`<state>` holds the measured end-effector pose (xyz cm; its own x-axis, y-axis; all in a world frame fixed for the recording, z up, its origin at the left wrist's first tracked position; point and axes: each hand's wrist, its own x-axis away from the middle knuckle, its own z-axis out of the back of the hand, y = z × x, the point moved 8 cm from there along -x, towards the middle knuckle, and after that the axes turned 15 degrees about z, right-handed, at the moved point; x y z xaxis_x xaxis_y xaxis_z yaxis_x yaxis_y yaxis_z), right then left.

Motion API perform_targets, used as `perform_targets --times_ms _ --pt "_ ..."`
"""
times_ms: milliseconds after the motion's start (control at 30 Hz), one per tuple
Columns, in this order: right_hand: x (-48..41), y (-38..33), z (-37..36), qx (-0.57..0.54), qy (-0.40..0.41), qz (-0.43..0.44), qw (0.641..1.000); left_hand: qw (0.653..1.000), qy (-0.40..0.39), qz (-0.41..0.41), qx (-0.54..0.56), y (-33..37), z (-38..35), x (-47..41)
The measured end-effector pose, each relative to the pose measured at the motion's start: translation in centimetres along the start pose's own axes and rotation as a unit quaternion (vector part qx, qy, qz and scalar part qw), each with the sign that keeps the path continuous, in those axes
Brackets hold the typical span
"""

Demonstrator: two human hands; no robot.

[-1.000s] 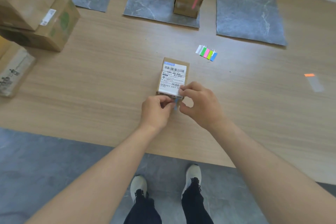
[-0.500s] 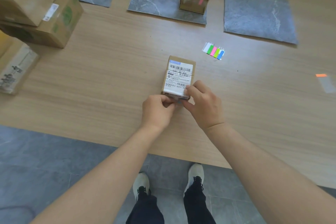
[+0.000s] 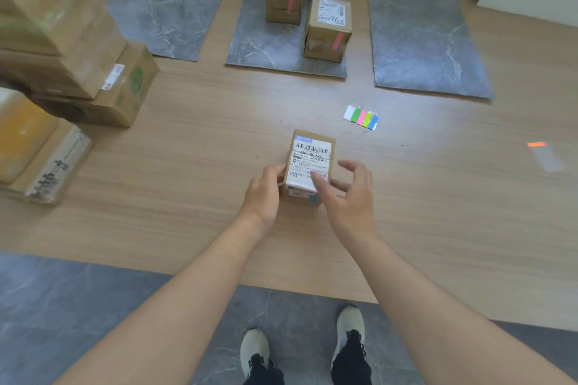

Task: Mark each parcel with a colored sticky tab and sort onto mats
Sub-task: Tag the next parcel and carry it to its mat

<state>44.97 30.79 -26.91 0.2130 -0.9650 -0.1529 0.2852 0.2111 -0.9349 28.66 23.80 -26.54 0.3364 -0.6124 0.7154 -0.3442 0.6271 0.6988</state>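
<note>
Apparently the marking of this parcel (image 3: 312,162) is finished: a blue tab (image 3: 313,198) sits low on its near face, by the right corner. The parcel stands on the table (image 3: 187,166), in the middle toward the front edge, well apart from the mats.

The left hand (image 3: 264,194) has its grip clamped on the parcel's left side, thumb at the top edge. The right hand (image 3: 350,194) is at the right side with its grip apart and fingers spread. Its thumb lies over the label's near corner, and I cannot tell whether it touches.

The step in hand looks like the pick-up for sorting. The red-tabbed parcels (image 3: 327,31) stand on the middle mat (image 3: 259,44), so a blue one probably belongs on the left mat (image 3: 162,9) or the right mat (image 3: 422,47). The next move calls for closing the right grip on the parcel's right side, then lifting it level and carrying it forward, clear of the sticky tab pad (image 3: 361,117).
</note>
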Motion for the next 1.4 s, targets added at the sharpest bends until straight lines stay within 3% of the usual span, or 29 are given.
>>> perform_targets --times_ms 100,400,700,1067,1400 --pt "0.0 -1.2 -0.3 -0.083 0.022 -0.078 0.993 1.000 -0.020 -0.016 0.005 1.3 -0.1 0.9" --pt "-4.2 -7.7 3.4 -0.092 0.059 -0.038 0.993 0.997 -0.062 -0.050 0.001 8.5 -2.1 4.0" --pt "-10.8 -9.5 9.7 -0.125 0.097 -0.063 0.985 0.992 -0.091 -0.075 -0.042 16.3 -9.8 5.3" --pt "-30.3 -5.1 15.9 -0.167 0.065 -0.073 0.981 0.995 -0.067 -0.063 -0.033 28.4 -23.3 -4.5" --pt "-45.1 2.4 13.3 -0.175 0.052 -0.115 0.976 0.998 -0.031 -0.044 -0.009 35.1 -28.7 -19.0"
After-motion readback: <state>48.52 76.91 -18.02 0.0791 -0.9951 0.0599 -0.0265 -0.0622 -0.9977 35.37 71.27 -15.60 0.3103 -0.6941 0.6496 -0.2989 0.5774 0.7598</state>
